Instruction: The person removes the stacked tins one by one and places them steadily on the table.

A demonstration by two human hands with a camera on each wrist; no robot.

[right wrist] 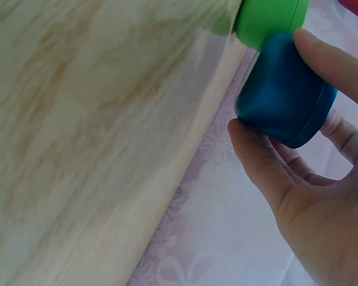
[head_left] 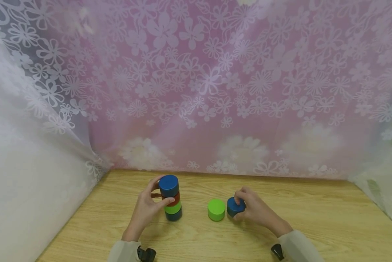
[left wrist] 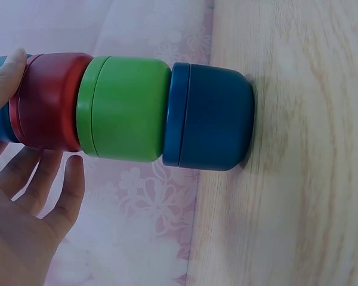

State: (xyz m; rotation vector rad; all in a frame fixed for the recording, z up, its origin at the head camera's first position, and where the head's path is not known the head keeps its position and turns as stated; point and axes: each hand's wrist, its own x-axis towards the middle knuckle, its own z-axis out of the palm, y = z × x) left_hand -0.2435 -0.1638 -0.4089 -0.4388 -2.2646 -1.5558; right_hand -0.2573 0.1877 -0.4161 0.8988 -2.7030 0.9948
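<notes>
A stack of small round lidded canisters stands on the table at the centre left in the head view. From the bottom up come a dark blue one (left wrist: 212, 116), a green one (left wrist: 128, 107), a red one (left wrist: 52, 98) and a blue one (head_left: 169, 185). My left hand (head_left: 145, 207) grips the stack near its top, its thumb across the red canister. My right hand (head_left: 257, 209) holds another blue canister (right wrist: 286, 92) between thumb and fingers, low over the table or on it; I cannot tell which. Just left of that stands a loose green canister (head_left: 216, 210).
The wooden table (head_left: 199, 240) runs back to a pink flowered curtain (head_left: 196, 109). A white curtain (head_left: 35, 163) hangs along the left side, and a pale one (head_left: 385, 182) closes off the right. Dark devices (head_left: 146, 254) sit at both wrists.
</notes>
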